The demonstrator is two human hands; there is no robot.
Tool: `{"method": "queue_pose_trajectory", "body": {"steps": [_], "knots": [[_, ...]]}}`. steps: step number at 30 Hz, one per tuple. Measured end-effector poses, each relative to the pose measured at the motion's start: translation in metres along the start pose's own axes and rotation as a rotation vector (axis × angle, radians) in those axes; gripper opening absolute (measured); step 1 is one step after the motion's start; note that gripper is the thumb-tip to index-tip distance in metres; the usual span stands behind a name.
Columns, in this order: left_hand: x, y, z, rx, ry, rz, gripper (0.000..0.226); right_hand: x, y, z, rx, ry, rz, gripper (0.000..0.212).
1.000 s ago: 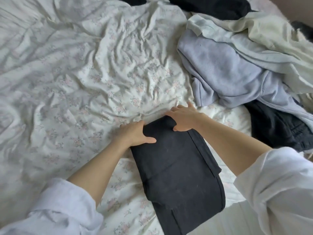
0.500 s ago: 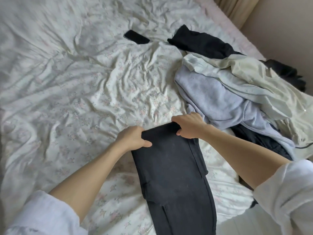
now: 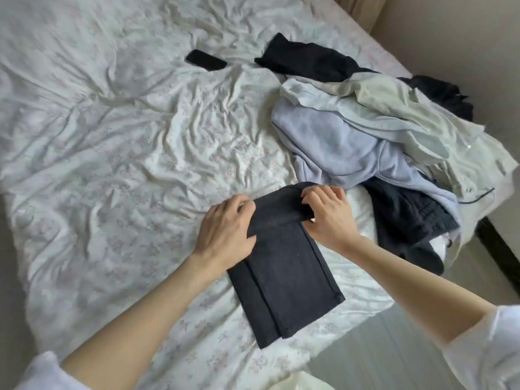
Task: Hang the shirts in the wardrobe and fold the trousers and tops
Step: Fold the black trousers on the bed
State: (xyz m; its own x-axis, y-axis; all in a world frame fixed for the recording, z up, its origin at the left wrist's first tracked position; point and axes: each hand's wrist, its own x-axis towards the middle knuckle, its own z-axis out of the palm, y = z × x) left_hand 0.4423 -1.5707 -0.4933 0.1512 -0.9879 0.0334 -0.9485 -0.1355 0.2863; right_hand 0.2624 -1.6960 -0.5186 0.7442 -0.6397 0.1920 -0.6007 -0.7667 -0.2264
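The bed, in a wrinkled floral sheet, is lying bare across its 9 to 12 o'clock stretch, its near edge running at 5 o'clock. A heap of clothes is crowding the 2 o'clock edge, a dark phone lying at 12. The folded dark trousers are lying at centre, with the left hand and right hand each gripping a side of the rolled-over far fold, fingers curled round it.
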Motion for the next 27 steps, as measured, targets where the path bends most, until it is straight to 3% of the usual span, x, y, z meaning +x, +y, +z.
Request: {"method": "queue_pose_trajectory", "body": {"steps": [4, 7, 13, 16, 19, 21, 23, 24, 27], "knots": [[-0.043, 0.048, 0.017, -0.005, -0.179, 0.175, 0.047, -0.093, 0.006, -0.002, -0.030, -0.097, 0.055, 0.058], [-0.068, 0.070, 0.047, -0.018, -0.344, 0.274, 0.040, -0.149, 0.006, 0.010, -0.052, -0.171, 0.070, 0.068], [-0.094, 0.087, 0.095, 0.108, -0.594, 0.360, 0.035, -0.208, 0.003, 0.046, 0.013, -0.211, 0.180, 0.040], [-0.108, 0.082, 0.127, 0.132, -0.752, 0.500, 0.036, -0.244, -0.002, 0.069, 0.050, -0.248, 0.275, 0.031], [-0.116, 0.067, 0.148, 0.122, -0.844, 0.642, 0.041, -0.263, -0.021, 0.096, 0.107, -0.336, 0.555, 0.021], [-0.112, 0.059, 0.159, 0.113, -0.687, 0.691, 0.039, -0.266, -0.043, 0.111, 0.321, -0.238, 0.984, 0.023], [-0.095, 0.045, 0.164, 0.160, -0.437, 0.540, 0.050, -0.252, -0.069, 0.116, 0.633, -0.021, 1.374, 0.033], [-0.082, 0.037, 0.168, 0.173, -0.395, 0.431, 0.056, -0.245, -0.080, 0.119, 0.777, 0.065, 1.496, 0.044], [-0.043, 0.013, 0.180, 0.186, -0.463, 0.098, 0.061, -0.227, -0.100, 0.128, 0.985, 0.133, 1.539, 0.068]]}}
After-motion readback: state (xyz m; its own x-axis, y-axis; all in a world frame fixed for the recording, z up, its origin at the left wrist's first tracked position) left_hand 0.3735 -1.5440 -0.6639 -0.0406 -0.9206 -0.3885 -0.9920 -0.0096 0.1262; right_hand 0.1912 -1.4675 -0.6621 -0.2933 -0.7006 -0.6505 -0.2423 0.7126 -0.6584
